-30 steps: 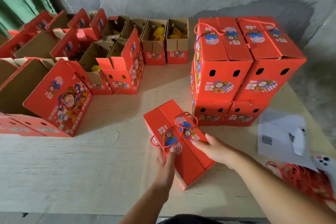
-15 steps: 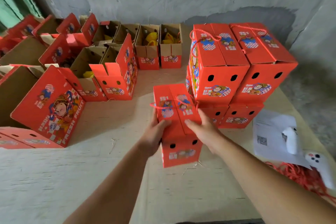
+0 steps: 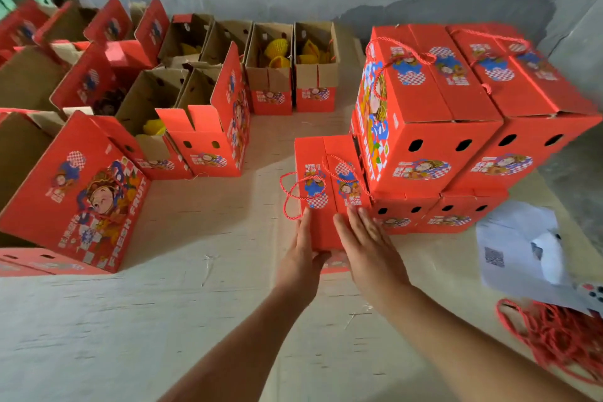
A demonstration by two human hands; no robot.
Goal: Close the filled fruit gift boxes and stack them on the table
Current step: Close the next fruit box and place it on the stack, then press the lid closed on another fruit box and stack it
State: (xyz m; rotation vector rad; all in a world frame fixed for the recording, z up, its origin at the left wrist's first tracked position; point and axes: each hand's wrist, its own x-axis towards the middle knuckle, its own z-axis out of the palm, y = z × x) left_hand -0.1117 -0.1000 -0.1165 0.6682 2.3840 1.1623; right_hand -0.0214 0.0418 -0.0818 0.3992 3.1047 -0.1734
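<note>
A closed red gift box (image 3: pixel 321 166) with a red cord handle stands on the table, touching the left side of the stack of closed boxes (image 3: pixel 456 127). My left hand (image 3: pixel 303 258) lies against the box's near left edge, thumb up along the lid. My right hand (image 3: pixel 365 248) presses flat on the lid's near right end with straight fingers. The stack is two layers high with two boxes on top. Several open boxes (image 3: pixel 277 75) with yellow-wrapped fruit stand at the back and left.
The table (image 3: pixel 212 254) is covered with pale board. A large open red box (image 3: pixel 81 192) stands at the left edge. White papers (image 3: pixel 515 248) and a heap of red cords (image 3: pixel 561 336) lie at the right. A grey wall runs behind.
The closed box has gone from tilted near me to standing upright and pushed back against the stack's left side. Both hands followed it forward.
</note>
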